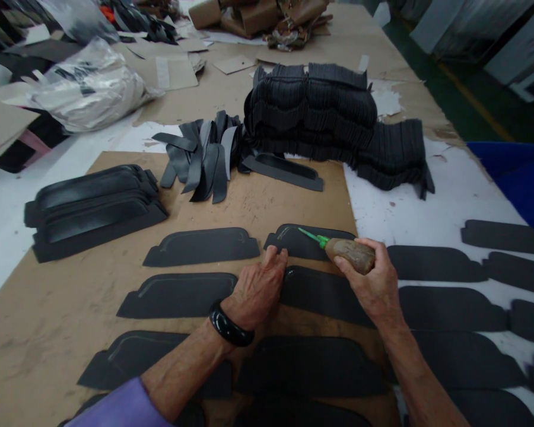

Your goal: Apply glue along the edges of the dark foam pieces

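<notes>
My right hand is wrapped round a brown glue bottle with a green nozzle. The nozzle tip is over a black flat piece in the farthest row. At that piece's left end is my left hand, its fingers bent and pressed together, fingertips at the near edge; whether they pinch anything is too small to tell. A thin glossy line runs along the edge of the piece. Similar lines show on the black piece to the left and the one below it.
Rows of black pieces lie at the right. A stack of shaped black parts sits at the left. Farther back are loose strips, a large dark stack and a plastic bag. A blue bin stands beyond the right edge.
</notes>
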### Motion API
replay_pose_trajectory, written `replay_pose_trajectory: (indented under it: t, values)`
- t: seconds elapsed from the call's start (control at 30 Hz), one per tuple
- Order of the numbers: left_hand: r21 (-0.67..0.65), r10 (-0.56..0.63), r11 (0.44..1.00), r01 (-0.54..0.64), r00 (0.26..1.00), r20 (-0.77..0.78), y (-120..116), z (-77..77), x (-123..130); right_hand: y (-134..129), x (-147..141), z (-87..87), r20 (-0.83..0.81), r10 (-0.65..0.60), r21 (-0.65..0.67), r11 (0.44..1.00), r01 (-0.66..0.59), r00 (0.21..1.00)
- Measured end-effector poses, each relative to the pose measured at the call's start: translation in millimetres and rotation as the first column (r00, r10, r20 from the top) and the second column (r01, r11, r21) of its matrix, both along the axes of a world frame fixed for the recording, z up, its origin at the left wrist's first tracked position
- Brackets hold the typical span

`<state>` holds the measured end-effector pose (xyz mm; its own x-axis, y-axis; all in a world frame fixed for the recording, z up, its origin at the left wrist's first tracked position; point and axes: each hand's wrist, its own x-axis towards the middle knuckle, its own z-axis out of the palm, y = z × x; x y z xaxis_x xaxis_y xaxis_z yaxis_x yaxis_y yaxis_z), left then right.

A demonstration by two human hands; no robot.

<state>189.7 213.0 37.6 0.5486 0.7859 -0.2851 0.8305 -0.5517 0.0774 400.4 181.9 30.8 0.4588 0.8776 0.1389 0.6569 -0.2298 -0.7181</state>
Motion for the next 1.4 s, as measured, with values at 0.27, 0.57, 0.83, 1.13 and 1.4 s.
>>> replay_pose_trajectory:
  t: [0.27, 0.57, 0.83, 1.13, 1.4]
  values:
    - [0.028, -0.026, 0.999, 0.027, 0.999, -0.026, 1.4, 1.5, 1.0, -10.9, 19.4, 0.9, 0.036, -0.049, 0.010, 0.999, 0.049, 0.998]
    - [0.039, -0.008, 0.999, 0.011, 0.998, -0.066, 2.1, -0.2, 3.5, -21.6, 35.6, 1.5, 0.070, -0.115, -0.016, 0.993, 0.116, 0.991]
    - [0.063, -0.040, 0.997, 0.044, 0.997, -0.061, 4.1, -1.8, 3.0, -31.2, 49.6, 0.6, 0.058, -0.159, -0.005, 0.987, 0.160, 0.986]
    - [0.069, -0.035, 0.997, 0.041, 0.996, -0.088, 4.1, -0.9, 4.4, -39.7, 61.1, 7.2, 0.103, -0.200, -0.002, 0.980, 0.201, 0.974]
    - [0.080, -0.058, 0.995, 0.061, 0.998, -0.037, 5.0, -7.0, 2.2, -43.7, 66.5, 6.2, 0.129, -0.229, -0.003, 0.973, 0.232, 0.965]
